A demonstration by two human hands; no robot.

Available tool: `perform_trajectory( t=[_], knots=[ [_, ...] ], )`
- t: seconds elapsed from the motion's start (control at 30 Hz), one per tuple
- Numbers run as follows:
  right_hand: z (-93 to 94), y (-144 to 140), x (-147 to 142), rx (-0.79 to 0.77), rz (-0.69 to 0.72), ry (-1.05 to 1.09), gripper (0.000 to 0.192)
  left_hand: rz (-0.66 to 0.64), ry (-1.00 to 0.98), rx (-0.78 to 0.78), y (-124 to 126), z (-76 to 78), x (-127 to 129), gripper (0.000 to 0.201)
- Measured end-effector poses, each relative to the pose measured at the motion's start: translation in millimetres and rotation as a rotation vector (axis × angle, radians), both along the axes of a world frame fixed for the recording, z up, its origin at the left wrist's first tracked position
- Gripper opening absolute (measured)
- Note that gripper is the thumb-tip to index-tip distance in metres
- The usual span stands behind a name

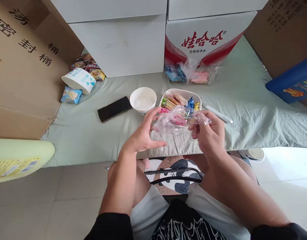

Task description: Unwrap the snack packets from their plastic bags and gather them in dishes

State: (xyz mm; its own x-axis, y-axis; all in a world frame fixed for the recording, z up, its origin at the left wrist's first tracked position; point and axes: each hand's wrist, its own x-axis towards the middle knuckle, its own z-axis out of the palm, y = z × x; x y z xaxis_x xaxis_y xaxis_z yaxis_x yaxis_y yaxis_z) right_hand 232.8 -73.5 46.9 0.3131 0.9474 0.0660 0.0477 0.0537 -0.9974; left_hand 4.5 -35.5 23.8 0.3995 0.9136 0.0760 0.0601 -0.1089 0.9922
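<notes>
Left hand: the left hand (143, 133) is raised over the near edge of the cloth-covered table (255, 113), fingers spread and curved, fingertips at the left end of a clear plastic bag (177, 120); whether it truly pinches the film cannot be told.
Right hand: the right hand (209, 133) pinches the bag's right end between thumb and fingers, crumpling the film.
Bag: stretched between both hands, just in front of the dish, with pink wrapped pieces showing through it.
Dish: a white dish (197, 96) holds assorted wrapped snacks, touching the far side of the bag in this view.
Bowl: a white bowl (142, 100) stands just left of the dish.
Phone: a dark phone (114, 108) lies flat, left of the bowl.
Pen: a white pen (218, 114) lies right of the dish.
Behind: a red and white carton (205, 40) with a bag of sweets (193, 73) at its foot; a paper cup (79, 80) lies tipped among snack packets at far left.
</notes>
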Motion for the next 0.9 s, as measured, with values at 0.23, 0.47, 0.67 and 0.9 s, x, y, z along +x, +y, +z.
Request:
perform_trajectory(
  t=[0.23,0.47,0.67,0.9],
  knots=[
    [-3.4,3.1,8.8,-0.021,0.015,0.156,0.026,0.361,-0.142,0.051,7.4,-9.2,7.0,0.032],
    [-10.2,9.2,18.5,0.121,-0.086,-0.018,0.008,0.702,-0.545,-0.167,18.5,3.8,-1.1,0.028],
    [-9.9,12.0,18.2,0.047,0.128,-0.24,0.016,0.413,-0.24,-0.343,14.2,7.8,-5.9,0.036],
    [-11.5,14.1,30.0,0.098,-0.08,-0.103,0.006,0.489,-0.347,-0.135,14.7,4.6,-20.3,0.033]
  ],
)
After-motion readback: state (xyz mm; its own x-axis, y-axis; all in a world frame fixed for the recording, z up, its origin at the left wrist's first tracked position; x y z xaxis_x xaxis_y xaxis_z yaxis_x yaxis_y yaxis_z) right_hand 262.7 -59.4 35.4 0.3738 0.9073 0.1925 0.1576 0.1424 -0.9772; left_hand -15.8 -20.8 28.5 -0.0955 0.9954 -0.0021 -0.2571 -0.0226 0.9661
